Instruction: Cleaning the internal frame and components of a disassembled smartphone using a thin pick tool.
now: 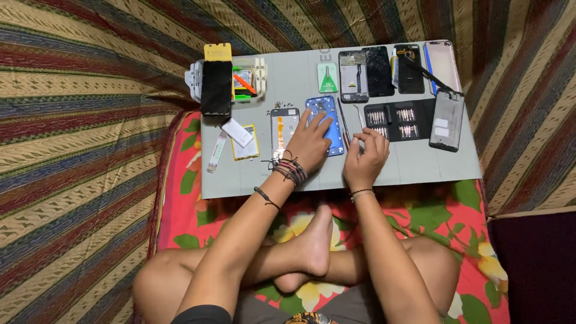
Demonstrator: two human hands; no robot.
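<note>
So here the person is sitting cross-legged on a floral bedsheet [474, 222] with a grey worktop [300, 174] laid in front of their legs. Taking the blue phone body [324, 123] as the anchor: it lies near the middle of the worktop, and the left hand [309, 144] rests flat on top of it, fingers [321, 123] spread and relaxed, pressing rather than gripping. The right hand [366, 157] sits just to the right of the blue phone, fingers [375, 137] curled down onto the worktop; I can't tell if they're pinching anything small. Between the right hand and the blue phone lie thin metal tweezers [343, 123].

Just left of the blue phone is a phone frame with an orange flex strip [284, 127], and further left a battery [245, 144] and a white strip [216, 153]. Up and right of the blue phone there's a black screwdriver bit case [399, 118], lying open. Above the blue phone sits a green triangular pick on its card [327, 78], with several phone panels [378, 71] lined up to its right. Far up-left stands a black screen on a yellow holder [216, 84].
</note>
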